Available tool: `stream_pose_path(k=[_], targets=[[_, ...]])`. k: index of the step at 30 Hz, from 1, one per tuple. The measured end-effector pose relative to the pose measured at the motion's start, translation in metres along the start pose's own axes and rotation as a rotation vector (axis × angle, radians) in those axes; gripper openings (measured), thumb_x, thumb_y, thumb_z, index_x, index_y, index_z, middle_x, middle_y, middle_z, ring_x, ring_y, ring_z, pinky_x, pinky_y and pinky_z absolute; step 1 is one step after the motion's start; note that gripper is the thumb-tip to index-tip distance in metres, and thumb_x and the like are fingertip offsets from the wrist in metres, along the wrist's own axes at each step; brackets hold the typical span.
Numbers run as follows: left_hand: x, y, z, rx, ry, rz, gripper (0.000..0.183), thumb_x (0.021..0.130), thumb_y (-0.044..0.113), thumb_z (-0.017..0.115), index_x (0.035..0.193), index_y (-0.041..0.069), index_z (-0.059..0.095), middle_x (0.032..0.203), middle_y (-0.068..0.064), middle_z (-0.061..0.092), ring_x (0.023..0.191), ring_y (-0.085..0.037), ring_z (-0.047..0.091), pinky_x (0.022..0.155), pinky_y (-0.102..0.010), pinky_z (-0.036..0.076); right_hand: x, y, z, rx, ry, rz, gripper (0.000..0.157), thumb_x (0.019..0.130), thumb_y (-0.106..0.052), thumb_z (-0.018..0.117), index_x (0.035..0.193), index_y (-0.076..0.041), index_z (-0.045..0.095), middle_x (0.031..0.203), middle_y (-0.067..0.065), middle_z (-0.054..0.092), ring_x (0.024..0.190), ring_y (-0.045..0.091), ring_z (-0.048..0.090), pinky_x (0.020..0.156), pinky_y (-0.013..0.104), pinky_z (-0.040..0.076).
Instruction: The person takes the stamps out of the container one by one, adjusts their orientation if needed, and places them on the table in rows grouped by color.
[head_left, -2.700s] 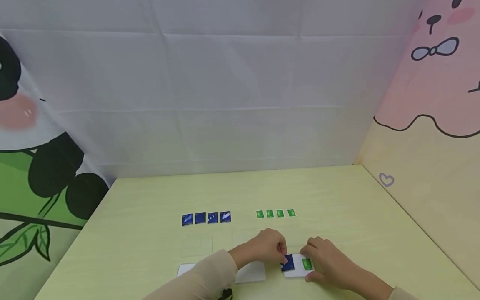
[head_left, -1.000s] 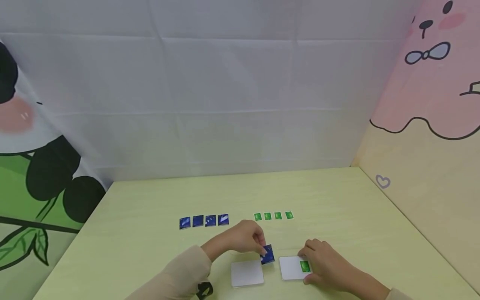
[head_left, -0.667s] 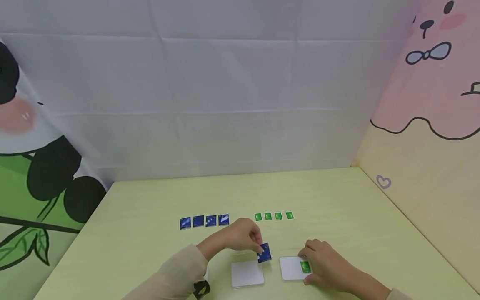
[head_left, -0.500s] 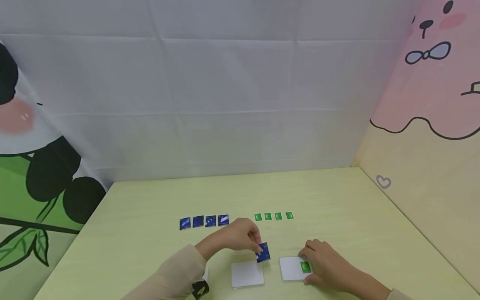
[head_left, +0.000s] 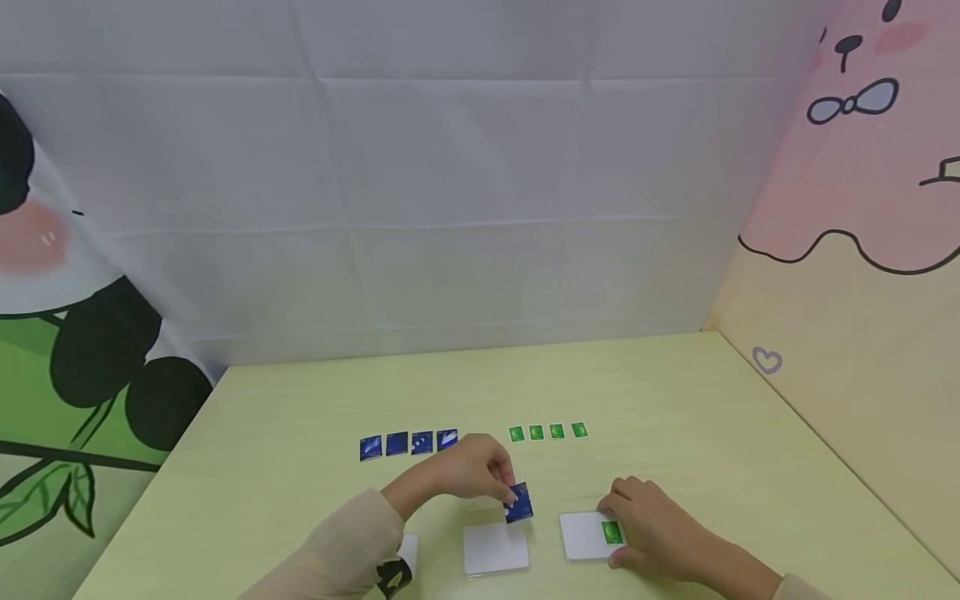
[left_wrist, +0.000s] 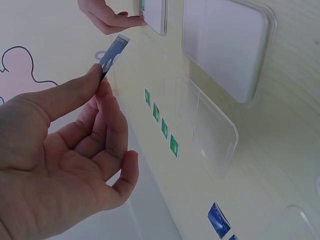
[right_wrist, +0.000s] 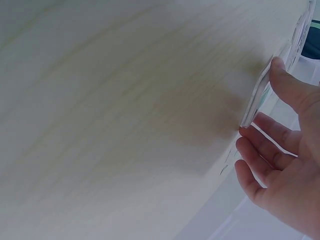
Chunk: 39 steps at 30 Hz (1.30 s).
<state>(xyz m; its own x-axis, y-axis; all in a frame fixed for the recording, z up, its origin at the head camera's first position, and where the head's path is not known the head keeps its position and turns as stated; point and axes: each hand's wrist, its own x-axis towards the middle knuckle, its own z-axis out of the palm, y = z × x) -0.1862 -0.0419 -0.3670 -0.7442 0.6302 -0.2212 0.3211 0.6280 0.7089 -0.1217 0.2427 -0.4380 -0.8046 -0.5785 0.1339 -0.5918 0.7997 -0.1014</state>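
Observation:
Between thumb and forefinger my left hand (head_left: 472, 467) pinches a small dark-blue picture card (head_left: 519, 503). In the left wrist view the card appears nearly edge-on, raised off the table. It hangs just behind the far right corner of the middle white flat case (head_left: 495, 550). My right hand (head_left: 660, 525) grips the right white flat case (head_left: 579, 536) at its near and far edges, thumb at the near one. A small green card (head_left: 612, 532) lies on that case's right part, close to the fingers. Of a third white case (head_left: 408, 554), most is hidden by my left sleeve.
Farther back stand a row of several blue cards (head_left: 397, 443) and a row of several green cards (head_left: 557, 431). A clear plastic cover (left_wrist: 210, 130) lies between the cases and the green row. A white cloth wall (head_left: 465, 208) closes off the table's back.
My left hand has carried the blue card leftward, from over the right case to behind the middle one. The right hand has stayed at its case.

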Motion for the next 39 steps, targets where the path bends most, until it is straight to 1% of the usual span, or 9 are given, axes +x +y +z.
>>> stream_pose_path(k=[12, 21, 26, 33, 39], targets=[[-0.002, -0.006, -0.004, 0.004, -0.007, -0.023, 0.01, 0.078, 0.01, 0.077, 0.077, 0.007, 0.068, 0.071, -0.001, 0.063, 0.067, -0.013, 0.053, 0.061, -0.024, 0.043, -0.001, 0.0, -0.001, 0.016, -0.019, 0.007, 0.054, 0.069, -0.054, 0.077, 0.104, -0.014, 0.067, 0.095, -0.011, 0.058, 0.082, 0.002, 0.042, 0.075, 0.028, 0.044], [-0.005, -0.005, -0.009, 0.017, -0.014, -0.043, 0.011, 0.079, 0.01, 0.077, 0.076, 0.007, 0.067, 0.07, 0.0, 0.062, 0.067, -0.014, 0.05, 0.06, -0.026, 0.042, 0.001, -0.002, -0.003, 0.008, -0.045, 0.036, 0.052, 0.069, -0.049, 0.079, 0.105, -0.013, 0.067, 0.095, -0.01, 0.058, 0.083, 0.001, 0.042, 0.076, 0.027, 0.044], [-0.006, -0.009, -0.012, 0.033, -0.021, -0.054, 0.011, 0.079, 0.01, 0.077, 0.075, 0.008, 0.066, 0.07, 0.001, 0.061, 0.066, -0.013, 0.05, 0.06, -0.025, 0.042, 0.001, -0.001, -0.003, 0.005, -0.049, 0.034, 0.053, 0.07, -0.05, 0.078, 0.106, -0.013, 0.067, 0.096, -0.01, 0.058, 0.083, 0.002, 0.042, 0.076, 0.027, 0.043], [-0.009, -0.014, -0.016, 0.047, -0.015, -0.066, 0.012, 0.078, 0.011, 0.077, 0.075, 0.008, 0.067, 0.071, 0.0, 0.062, 0.067, -0.013, 0.051, 0.061, -0.027, 0.042, 0.001, -0.001, -0.003, 0.002, -0.035, 0.006, 0.053, 0.071, -0.053, 0.077, 0.105, -0.013, 0.067, 0.095, -0.009, 0.058, 0.082, 0.003, 0.043, 0.074, 0.027, 0.043], [-0.013, -0.018, -0.021, 0.046, -0.014, -0.063, 0.012, 0.079, 0.011, 0.077, 0.075, 0.008, 0.067, 0.07, 0.001, 0.063, 0.067, -0.013, 0.052, 0.062, -0.027, 0.043, 0.002, 0.0, -0.002, -0.004, -0.047, 0.022, 0.053, 0.07, -0.052, 0.077, 0.105, -0.013, 0.067, 0.095, -0.01, 0.058, 0.083, 0.002, 0.042, 0.075, 0.027, 0.043]])
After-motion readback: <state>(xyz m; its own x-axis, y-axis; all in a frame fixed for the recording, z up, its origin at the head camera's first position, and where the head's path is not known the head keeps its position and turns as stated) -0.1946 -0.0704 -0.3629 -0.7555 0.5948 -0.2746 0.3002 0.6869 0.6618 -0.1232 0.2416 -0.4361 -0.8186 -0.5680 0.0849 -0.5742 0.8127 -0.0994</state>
